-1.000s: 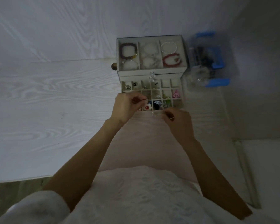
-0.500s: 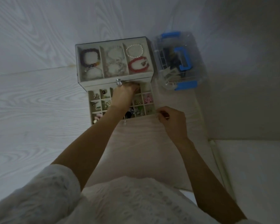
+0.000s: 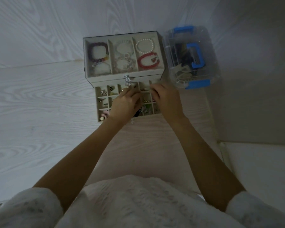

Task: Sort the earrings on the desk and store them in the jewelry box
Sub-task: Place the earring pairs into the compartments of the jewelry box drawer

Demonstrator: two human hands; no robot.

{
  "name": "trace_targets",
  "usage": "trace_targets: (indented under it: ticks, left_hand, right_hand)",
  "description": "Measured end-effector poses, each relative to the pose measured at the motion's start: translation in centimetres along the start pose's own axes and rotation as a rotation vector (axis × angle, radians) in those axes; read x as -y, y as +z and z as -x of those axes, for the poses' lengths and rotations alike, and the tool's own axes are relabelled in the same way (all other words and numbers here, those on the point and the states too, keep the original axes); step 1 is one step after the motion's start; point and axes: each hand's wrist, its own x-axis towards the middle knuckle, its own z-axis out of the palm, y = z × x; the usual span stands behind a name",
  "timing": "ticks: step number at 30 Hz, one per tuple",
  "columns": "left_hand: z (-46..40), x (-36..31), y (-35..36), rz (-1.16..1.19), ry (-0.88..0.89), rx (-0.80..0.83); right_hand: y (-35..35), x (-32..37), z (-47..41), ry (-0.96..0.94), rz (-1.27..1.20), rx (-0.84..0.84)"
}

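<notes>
The jewelry box (image 3: 122, 76) stands at the back of the desk, and its top tray holds bracelets (image 3: 148, 62). Its lower drawer (image 3: 97, 102) is pulled out, a grid of small compartments with earrings (image 3: 103, 92) in them. My left hand (image 3: 124, 105) hovers over the middle compartments with its fingers curled down into them; what they hold is hidden. My right hand (image 3: 167, 101) is over the drawer's back right corner, with thumb and fingers pinched together on a tiny earring that barely shows.
A clear plastic case (image 3: 196, 51) with blue handle and latches stands just right of the jewelry box. A crystal knob (image 3: 127, 79) sticks out of the box front above the drawer. The pale wood-grain desk (image 3: 39, 104) stretches left; its right edge drops beside my right forearm.
My right hand has moved from the desk in front of the drawer up over its back right compartments. My left hand stays in the drawer. The view has shifted slightly.
</notes>
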Motion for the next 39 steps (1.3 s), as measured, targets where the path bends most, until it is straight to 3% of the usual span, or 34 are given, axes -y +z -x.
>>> trace_targets:
  ticks: [4, 12, 20, 32, 36, 39]
  left_hand:
    - [1.9, 0.3, -0.6, 0.018, -0.026, 0.112]
    - [2.3, 0.2, -1.6, 0.039, -0.077, 0.199]
    - [2.0, 0.2, -1.9, -0.028, -0.09, 0.29]
    - [1.8, -0.1, -2.7, -0.023, -0.085, 0.337]
    - [1.8, -0.1, -2.8, -0.027, -0.088, 0.341]
    - [1.8, -0.1, -2.8, -0.018, -0.091, 0.337]
  right_hand:
    - [2.4, -0.6, -2.4, -0.097, 0.135, 0.053]
    - [3.3, -3.2, -2.6, -0.21, 0.25, -0.023]
    - [4.2, -4.1, -1.9, -0.137, 0.25, 0.046]
    - [4.5, -3.2, -1.7, -0.048, 0.253, -0.117]
    - [4.5, -3.4, -1.7, 0.061, 0.344, 0.009]
    - [3.8, -2.8, -1.7, 0.074, 0.268, 0.054]
